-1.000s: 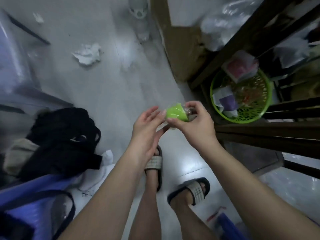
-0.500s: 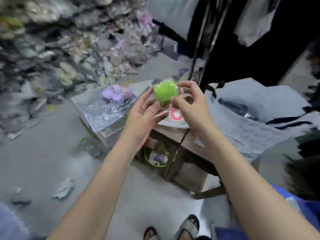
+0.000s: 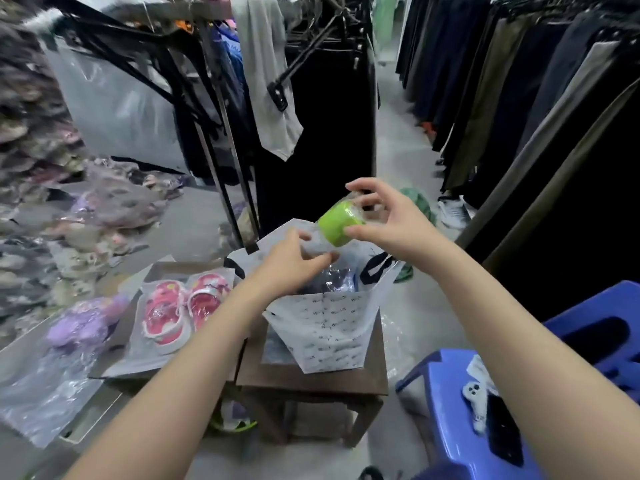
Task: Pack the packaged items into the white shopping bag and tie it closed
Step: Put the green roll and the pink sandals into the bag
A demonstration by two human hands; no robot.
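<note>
**Green packet hovering over the open bag**

The person is holding the green packaged item (image 3: pixel 341 223) in the air with both hands, just above the mouth of the white shopping bag (image 3: pixel 325 327). The right hand (image 3: pixel 391 223) is pinching the green end between thumb and curled fingers, while the left hand (image 3: pixel 291 263) is gripping the clear wrapper at the other end. The packet's long axis is slanting from upper right down to lower left, so its clear tail is pointing towards the bag's opening. The left hand is sitting lower and nearer the mouth, and the drop is looking like a short move straight down.

The bag is standing open on the wooden table (image 3: pixel 311 379), its black handles splayed and something dark already lying inside. Small dark print is repeating across its white front, but it is too fine to read, and no brand is showing on the packet. The pink sandals (image 3: pixel 183 306) and a purple packet (image 3: pixel 83 323) are waiting in their wrappers to the left, not yet packed.
</note>
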